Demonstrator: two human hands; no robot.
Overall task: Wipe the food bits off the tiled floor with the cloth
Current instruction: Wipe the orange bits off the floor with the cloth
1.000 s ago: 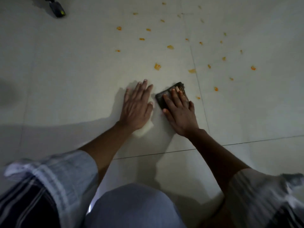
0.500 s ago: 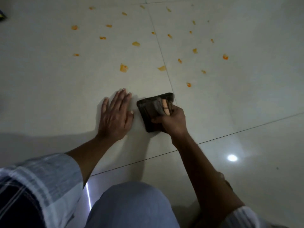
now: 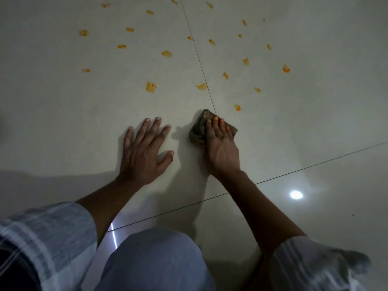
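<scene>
A dark, crumpled cloth (image 3: 198,129) lies on the pale tiled floor (image 3: 63,114), and my right hand (image 3: 220,148) presses down on it with the fingers laid over its top. My left hand (image 3: 144,150) rests flat on the tile to the left of the cloth, fingers spread, holding nothing. Several orange food bits are scattered beyond both hands. The nearest ones are a squarish piece (image 3: 151,87), a wedge on the grout line (image 3: 202,86) and a small bit (image 3: 237,107) just right of the cloth.
Grout lines (image 3: 199,55) cross the tiles, one running away from me, one across near my wrists. A bright light reflection (image 3: 296,194) shines on the floor at the right. My bent knee (image 3: 155,259) fills the bottom centre.
My right hand had lifted and gripped the cloth by its edge; now it presses flat on it again, and the cloth looks more bunched. The view has shifted left to right.
</scene>
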